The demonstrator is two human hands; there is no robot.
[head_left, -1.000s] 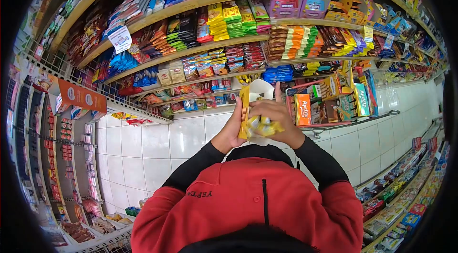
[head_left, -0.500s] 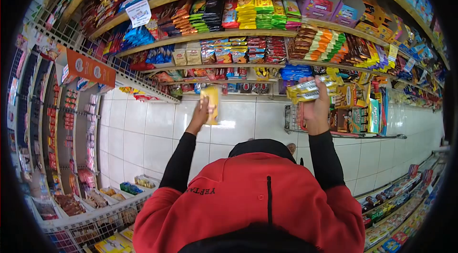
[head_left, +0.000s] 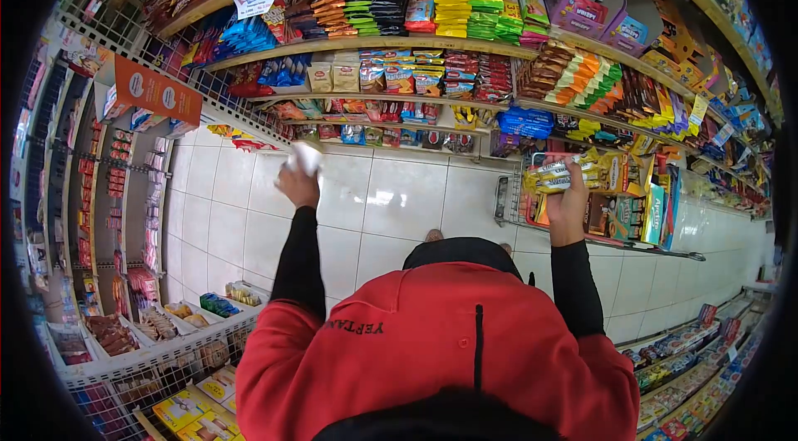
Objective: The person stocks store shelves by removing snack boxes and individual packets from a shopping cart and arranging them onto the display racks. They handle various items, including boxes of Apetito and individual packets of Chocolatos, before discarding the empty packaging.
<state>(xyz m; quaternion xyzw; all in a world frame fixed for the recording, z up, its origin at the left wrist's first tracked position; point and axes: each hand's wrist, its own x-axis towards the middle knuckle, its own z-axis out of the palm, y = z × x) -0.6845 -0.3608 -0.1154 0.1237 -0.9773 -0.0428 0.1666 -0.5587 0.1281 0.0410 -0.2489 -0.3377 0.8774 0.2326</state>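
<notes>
My left hand (head_left: 298,185) is out over the floor on the left, its fingers closed round a small package (head_left: 308,158). The package looks whitish and is smeared by motion, so its print cannot be read. On the other side, my right hand (head_left: 568,206) grips several yellow-and-white snack packets (head_left: 559,176), with the thumb across them. These packets are above the near left part of a shopping cart (head_left: 504,200). Inside the cart stand a teal-and-white box (head_left: 652,212) and other packaged goods, partly covered by my right hand.
Shelves of snack packets (head_left: 465,4) stretch across the front. An orange display box (head_left: 156,92) juts out on the left, beside a wire rack. Bins of snacks (head_left: 158,325) stand at the lower left, and another shelf (head_left: 694,374) at the lower right. White floor tiles (head_left: 399,200) lie between.
My left hand has moved left; the package in it showed yellow before and looks whitish now. My right hand has shifted slightly right and down with its packets. The view has tilted a little.
</notes>
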